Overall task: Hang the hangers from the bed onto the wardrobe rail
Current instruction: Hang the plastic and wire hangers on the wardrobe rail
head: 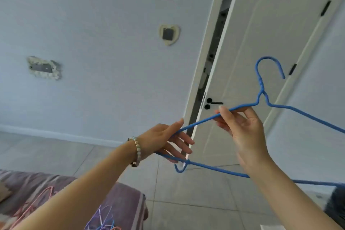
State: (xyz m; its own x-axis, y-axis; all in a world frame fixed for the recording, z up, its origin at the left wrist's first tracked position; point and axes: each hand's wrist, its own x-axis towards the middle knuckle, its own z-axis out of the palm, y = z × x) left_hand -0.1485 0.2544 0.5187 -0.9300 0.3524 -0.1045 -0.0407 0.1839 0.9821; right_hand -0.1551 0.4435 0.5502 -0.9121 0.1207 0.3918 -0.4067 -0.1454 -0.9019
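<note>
1. Bottom left, the bed with its purple patterned cover is seen. Thin pink wire hangers and a purple and blue bunch are lying on it, none yet hung.
2. The left hand, with a bead bracelet at the wrist, is raised. The near corner of the upper blue wire hanger is pinched between its thumb and nearly straight fingers.
3. Beneath that hand the lower blue wire hanger is carried, hook turned downward over the tiled floor. How firmly it is gripped cannot be told. A slip looks likely here, and it could be dropped if the left-hand hold is eased.
4. The right hand is up, thumb and forefinger clamped on the upper hanger's shoulder wire, the other fingers loosely curled.
5. The upper hook stands upright in front of the white panelled door.
6. The wardrobe rail is not in view. The two frames could become tangled if pulled apart carelessly, and the hook could be snagged on the black door handle in passing.
</note>
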